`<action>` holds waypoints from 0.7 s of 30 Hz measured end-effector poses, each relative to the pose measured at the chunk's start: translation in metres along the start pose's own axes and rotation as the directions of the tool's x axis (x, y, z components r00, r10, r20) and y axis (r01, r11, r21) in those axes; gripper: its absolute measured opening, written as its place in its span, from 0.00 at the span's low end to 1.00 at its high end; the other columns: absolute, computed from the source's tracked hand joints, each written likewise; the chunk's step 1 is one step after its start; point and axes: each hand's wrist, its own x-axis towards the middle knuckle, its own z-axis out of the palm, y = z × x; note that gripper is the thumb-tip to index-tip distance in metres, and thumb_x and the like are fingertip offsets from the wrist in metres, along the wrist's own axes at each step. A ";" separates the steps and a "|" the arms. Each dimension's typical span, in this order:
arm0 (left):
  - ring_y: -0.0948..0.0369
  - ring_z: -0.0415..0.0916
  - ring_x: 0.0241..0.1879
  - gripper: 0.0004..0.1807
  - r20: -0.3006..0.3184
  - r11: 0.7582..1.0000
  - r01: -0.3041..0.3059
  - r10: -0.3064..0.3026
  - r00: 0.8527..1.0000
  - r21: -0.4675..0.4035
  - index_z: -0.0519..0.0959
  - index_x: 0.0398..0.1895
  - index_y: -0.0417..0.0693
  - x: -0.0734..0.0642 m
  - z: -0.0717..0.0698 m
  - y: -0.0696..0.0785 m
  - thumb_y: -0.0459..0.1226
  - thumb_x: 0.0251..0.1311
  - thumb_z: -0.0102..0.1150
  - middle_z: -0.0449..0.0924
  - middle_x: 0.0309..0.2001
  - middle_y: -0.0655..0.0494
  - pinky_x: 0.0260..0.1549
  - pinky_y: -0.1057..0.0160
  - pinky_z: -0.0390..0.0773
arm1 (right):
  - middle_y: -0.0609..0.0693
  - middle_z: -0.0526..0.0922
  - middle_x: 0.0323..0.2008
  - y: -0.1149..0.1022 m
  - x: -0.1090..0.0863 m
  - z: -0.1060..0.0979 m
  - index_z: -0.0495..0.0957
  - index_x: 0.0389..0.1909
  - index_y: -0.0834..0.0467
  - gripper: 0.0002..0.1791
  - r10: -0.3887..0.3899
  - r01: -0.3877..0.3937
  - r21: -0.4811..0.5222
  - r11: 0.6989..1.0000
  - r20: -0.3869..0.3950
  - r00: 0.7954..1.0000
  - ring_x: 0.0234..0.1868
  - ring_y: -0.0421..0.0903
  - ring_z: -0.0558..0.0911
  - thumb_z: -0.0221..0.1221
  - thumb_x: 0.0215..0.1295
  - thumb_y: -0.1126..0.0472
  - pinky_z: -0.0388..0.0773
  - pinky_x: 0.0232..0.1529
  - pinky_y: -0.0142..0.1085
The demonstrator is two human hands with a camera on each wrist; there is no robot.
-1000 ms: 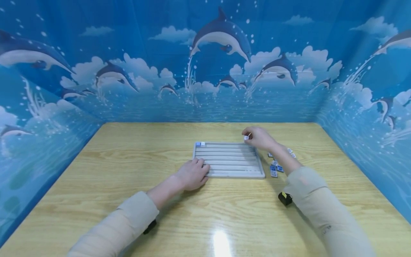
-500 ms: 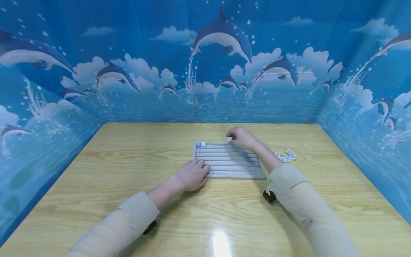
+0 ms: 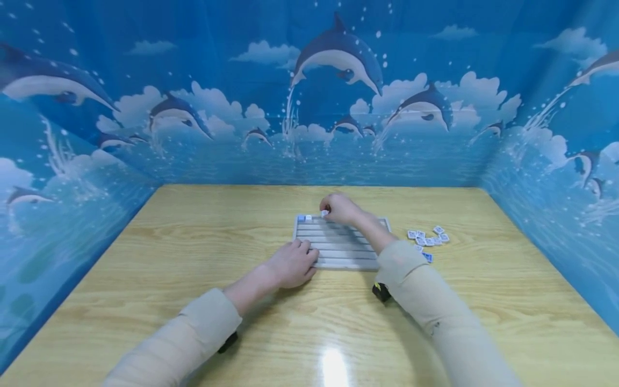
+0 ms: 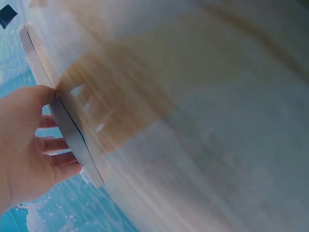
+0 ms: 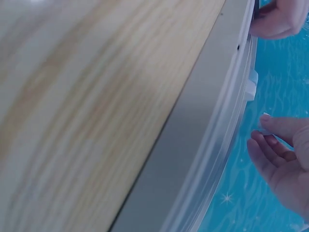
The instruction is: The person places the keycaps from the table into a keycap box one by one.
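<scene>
A person's right grip [image 3: 340, 208] pinches a small pale tile [image 3: 324, 214] at the far edge of a ridged tray [image 3: 340, 254], a gap showing between the two in the right-wrist view. A blue tile [image 3: 301, 219] and a white tile [image 3: 308, 218] sit side by side in the far left corner. The left grip [image 3: 292, 264] clasps the near left corner, thumb and fingers astride the edge. Loose tiles [image 3: 420, 242] lie beyond the right rim; the wood-grain surface [image 3: 217, 231] stretches widely leftward and back to a dolphin-print backdrop [image 3: 300, 145].
</scene>
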 end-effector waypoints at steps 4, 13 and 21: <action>0.54 0.68 0.41 0.14 -0.008 1.000 -0.013 0.013 1.000 0.018 0.70 0.43 0.46 0.000 0.002 0.000 0.47 0.65 0.48 0.69 0.40 0.49 0.41 0.58 0.72 | 0.57 0.79 0.41 -0.004 0.006 0.005 0.77 0.47 0.65 0.13 0.019 -0.019 -0.013 1.000 0.012 1.000 0.43 0.50 0.76 0.57 0.61 0.68 0.73 0.44 0.40; 0.54 0.68 0.41 0.14 -0.010 0.999 -0.019 0.019 1.000 0.030 0.70 0.43 0.46 0.000 0.003 -0.001 0.47 0.65 0.48 0.69 0.40 0.48 0.41 0.57 0.73 | 0.53 0.78 0.35 -0.008 0.014 0.014 0.78 0.38 0.62 0.06 0.028 -0.025 -0.070 0.997 0.040 0.999 0.36 0.47 0.74 0.57 0.60 0.69 0.72 0.37 0.39; 0.54 0.68 0.40 0.14 -0.025 0.999 -0.025 0.026 0.999 0.035 0.69 0.42 0.46 0.000 0.003 -0.001 0.47 0.65 0.49 0.68 0.39 0.49 0.40 0.58 0.73 | 0.51 0.77 0.33 -0.015 0.018 0.017 0.78 0.34 0.60 0.05 0.032 -0.027 -0.152 0.988 0.035 0.999 0.34 0.46 0.74 0.58 0.58 0.69 0.72 0.36 0.38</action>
